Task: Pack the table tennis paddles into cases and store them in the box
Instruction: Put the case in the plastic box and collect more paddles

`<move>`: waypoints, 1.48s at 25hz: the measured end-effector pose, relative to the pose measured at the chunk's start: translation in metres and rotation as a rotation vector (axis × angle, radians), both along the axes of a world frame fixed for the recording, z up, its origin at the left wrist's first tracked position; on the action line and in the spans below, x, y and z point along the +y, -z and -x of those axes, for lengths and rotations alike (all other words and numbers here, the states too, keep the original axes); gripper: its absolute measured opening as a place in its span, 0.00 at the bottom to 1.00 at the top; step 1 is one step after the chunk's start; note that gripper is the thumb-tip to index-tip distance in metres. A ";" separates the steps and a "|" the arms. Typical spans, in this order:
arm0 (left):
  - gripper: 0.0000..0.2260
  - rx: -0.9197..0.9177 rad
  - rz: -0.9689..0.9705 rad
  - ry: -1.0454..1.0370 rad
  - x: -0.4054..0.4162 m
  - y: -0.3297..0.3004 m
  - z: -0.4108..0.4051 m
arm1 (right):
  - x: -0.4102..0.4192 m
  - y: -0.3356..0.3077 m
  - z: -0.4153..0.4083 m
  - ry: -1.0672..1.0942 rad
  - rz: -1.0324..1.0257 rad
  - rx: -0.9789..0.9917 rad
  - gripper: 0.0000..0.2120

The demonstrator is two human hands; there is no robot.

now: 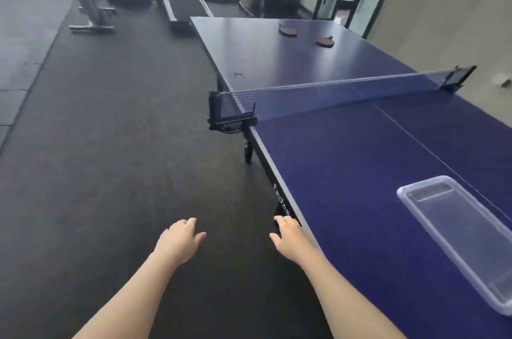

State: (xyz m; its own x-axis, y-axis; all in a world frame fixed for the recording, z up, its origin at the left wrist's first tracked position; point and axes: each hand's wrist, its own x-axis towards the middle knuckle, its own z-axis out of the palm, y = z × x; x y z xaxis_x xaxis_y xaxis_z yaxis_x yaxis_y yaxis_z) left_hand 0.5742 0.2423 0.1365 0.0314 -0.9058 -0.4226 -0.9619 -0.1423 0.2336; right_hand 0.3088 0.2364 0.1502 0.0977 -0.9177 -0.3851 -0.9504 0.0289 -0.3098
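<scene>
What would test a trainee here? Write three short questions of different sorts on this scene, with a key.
1. How many reddish-brown table tennis paddles lie beyond the blue mesh net?
2. True or false: the clear plastic storage box holds paddles.
3. Which hand is at the blue table's edge: A left, B right?

Key:
1. Two: one, another.
2. False; it looks empty.
3. B, the right hand; the left hand hangs over the floor.

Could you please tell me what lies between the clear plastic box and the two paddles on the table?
In the head view, the net spans the table between the box and paddles.
</scene>
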 end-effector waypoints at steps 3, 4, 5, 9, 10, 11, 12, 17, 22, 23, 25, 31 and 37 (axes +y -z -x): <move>0.24 0.003 -0.031 -0.094 -0.017 0.006 -0.054 | -0.033 0.008 -0.058 -0.073 -0.010 -0.009 0.25; 0.24 -0.003 -0.046 -0.116 -0.026 0.008 -0.070 | -0.048 0.011 -0.075 -0.093 -0.015 -0.010 0.24; 0.24 -0.003 -0.060 -0.136 -0.035 0.011 -0.084 | -0.062 0.015 -0.090 -0.106 -0.024 -0.013 0.24; 0.23 -0.006 -0.088 -0.186 -0.093 0.026 -0.129 | -0.139 0.034 -0.143 -0.143 -0.063 -0.022 0.24; 0.23 -0.011 -0.083 -0.193 -0.114 0.029 -0.139 | -0.162 0.040 -0.156 -0.157 -0.063 -0.031 0.24; 0.23 -0.014 -0.072 -0.198 -0.134 0.029 -0.147 | -0.184 0.044 -0.168 -0.166 -0.056 -0.046 0.24; 0.23 -0.014 -0.059 -0.201 -0.155 0.028 -0.155 | -0.206 0.045 -0.180 -0.175 -0.049 -0.062 0.24; 0.27 -0.012 0.032 -0.181 -0.281 0.012 -0.200 | -0.334 0.039 -0.242 -0.236 -0.027 -0.071 0.25; 0.28 -0.054 0.011 -0.211 -0.373 0.008 -0.269 | -0.440 0.031 -0.310 -0.314 -0.003 -0.001 0.26; 0.28 -0.053 0.005 -0.227 -0.394 0.010 -0.288 | -0.465 0.030 -0.330 -0.325 -0.003 0.000 0.26; 0.28 -0.045 0.004 -0.254 -0.439 0.014 -0.330 | -0.517 0.032 -0.375 -0.355 0.006 -0.006 0.26; 0.27 -0.019 -0.010 -0.250 -0.586 0.018 -0.458 | -0.668 0.030 -0.494 -0.308 0.016 -0.007 0.26; 0.26 0.009 0.013 -0.145 -0.754 -0.007 -0.520 | -0.803 0.009 -0.530 -0.124 0.030 -0.053 0.26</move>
